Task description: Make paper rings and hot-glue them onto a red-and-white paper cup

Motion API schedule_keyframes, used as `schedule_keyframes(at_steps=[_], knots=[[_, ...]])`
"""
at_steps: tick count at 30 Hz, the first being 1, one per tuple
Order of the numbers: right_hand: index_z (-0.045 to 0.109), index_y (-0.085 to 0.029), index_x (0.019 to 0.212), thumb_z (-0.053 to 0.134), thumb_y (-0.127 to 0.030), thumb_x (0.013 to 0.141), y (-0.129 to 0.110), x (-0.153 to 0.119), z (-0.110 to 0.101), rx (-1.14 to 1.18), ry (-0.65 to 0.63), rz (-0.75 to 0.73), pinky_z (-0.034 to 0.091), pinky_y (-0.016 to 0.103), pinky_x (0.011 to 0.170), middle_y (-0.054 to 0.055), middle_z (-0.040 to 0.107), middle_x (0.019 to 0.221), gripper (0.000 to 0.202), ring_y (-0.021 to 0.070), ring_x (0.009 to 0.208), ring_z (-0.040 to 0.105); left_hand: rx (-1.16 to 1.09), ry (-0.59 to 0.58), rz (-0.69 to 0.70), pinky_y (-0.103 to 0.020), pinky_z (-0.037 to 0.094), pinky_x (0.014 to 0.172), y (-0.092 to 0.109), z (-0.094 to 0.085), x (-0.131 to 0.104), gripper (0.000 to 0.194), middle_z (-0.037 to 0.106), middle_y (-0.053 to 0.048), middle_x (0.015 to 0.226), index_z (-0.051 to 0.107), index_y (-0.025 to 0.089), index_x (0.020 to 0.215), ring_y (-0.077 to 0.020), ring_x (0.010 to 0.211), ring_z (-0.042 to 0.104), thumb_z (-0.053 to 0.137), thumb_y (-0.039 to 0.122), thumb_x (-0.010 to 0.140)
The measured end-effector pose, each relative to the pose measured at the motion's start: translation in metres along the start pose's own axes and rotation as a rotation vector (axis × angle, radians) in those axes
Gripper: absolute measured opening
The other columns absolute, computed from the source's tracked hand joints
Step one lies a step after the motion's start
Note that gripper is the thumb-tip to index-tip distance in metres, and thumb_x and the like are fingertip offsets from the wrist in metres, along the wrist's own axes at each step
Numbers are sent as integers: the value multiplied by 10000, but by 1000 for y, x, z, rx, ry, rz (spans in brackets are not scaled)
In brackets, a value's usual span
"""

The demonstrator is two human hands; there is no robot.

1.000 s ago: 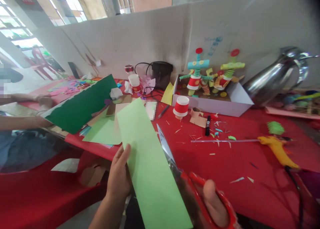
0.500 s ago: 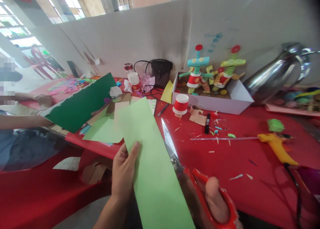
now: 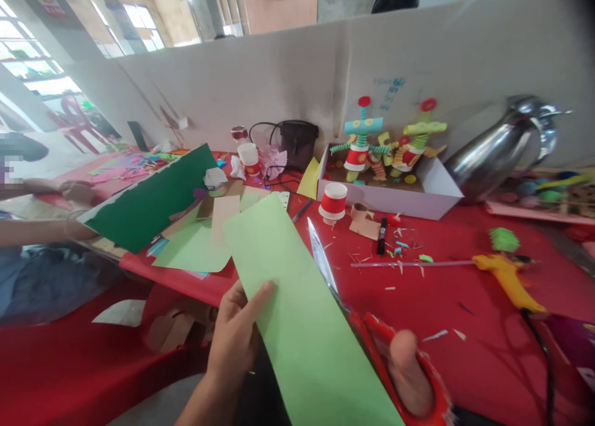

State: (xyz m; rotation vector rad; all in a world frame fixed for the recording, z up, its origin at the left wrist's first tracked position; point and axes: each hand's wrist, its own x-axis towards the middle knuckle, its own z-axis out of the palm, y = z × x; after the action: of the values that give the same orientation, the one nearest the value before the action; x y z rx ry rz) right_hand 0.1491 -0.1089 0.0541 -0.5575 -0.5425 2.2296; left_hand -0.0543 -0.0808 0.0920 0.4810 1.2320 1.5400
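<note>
A long strip of light green paper (image 3: pixel 297 314) slants across the lower middle of the view. My left hand (image 3: pixel 242 333) pinches its left edge, thumb on top. To the right of the paper, my right hand (image 3: pixel 409 370) holds red-handled scissors (image 3: pixel 325 261), with the thumb through a handle loop. The metal blades point up and away along the paper's right edge, and the paper hides part of them. Whether the blades touch the paper, I cannot tell.
Ahead, a white box (image 3: pixel 400 196) holds paper-cup figures. A red-banded cup (image 3: pixel 333 201), yellow glue gun (image 3: pixel 509 280) and steel jug (image 3: pixel 502 147) stand around it. Left are a green board (image 3: pixel 153 203), paper sheets and another person's arms (image 3: pixel 41 212).
The green paper and my left hand have shifted slightly right and down. The scissors have also moved a little right, and the paper now covers their pivot.
</note>
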Motion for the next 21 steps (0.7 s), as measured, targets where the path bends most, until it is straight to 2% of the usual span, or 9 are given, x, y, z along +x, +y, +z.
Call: schedule_keyframes(at_steps=[3, 7, 12, 17, 21], knots=[[773, -235, 1057, 619, -842, 693, -1, 1, 3, 11, -4, 31, 562, 496, 862, 124, 793, 942, 724, 364, 1019, 717, -49, -14, -26, -337, 629, 720, 8, 3, 11, 401, 790, -93, 875, 757, 154, 985, -281, 816, 761, 847, 400, 682], [794, -252, 971, 619, -873, 650, -3, 6, 6, 6, -19, 67, 583, 486, 839, 105, 801, 893, 720, 371, 1026, 715, 23, 23, -88, -328, 631, 653, 16, 12, 20, 369, 779, -89, 771, 762, 149, 976, -270, 724, 761, 859, 359, 688], [780, -239, 1057, 610, -854, 690, -9, 10, 8, 37, 3, 22, 591, 489, 800, 108, 799, 867, 736, 362, 979, 727, 120, -56, -74, -312, 625, 592, 14, 16, 17, 397, 782, -100, 775, 763, 134, 991, -266, 699, 760, 847, 400, 709], [791, -290, 1035, 590, -877, 673, -11, 7, 8, 44, -75, 42, 586, 476, 813, 102, 797, 951, 718, 322, 960, 728, 147, -51, -43, -287, 616, 574, 13, 12, 14, 392, 776, -84, 737, 769, 143, 1001, -251, 674, 757, 848, 396, 711], [787, -281, 1028, 544, -896, 686, -6, 5, 5, -2, -69, -31, 582, 443, 745, 111, 784, 904, 744, 301, 870, 730, 163, -56, -49, -287, 610, 560, 14, 10, 10, 409, 772, -84, 727, 771, 139, 1012, -243, 638, 749, 849, 399, 706]])
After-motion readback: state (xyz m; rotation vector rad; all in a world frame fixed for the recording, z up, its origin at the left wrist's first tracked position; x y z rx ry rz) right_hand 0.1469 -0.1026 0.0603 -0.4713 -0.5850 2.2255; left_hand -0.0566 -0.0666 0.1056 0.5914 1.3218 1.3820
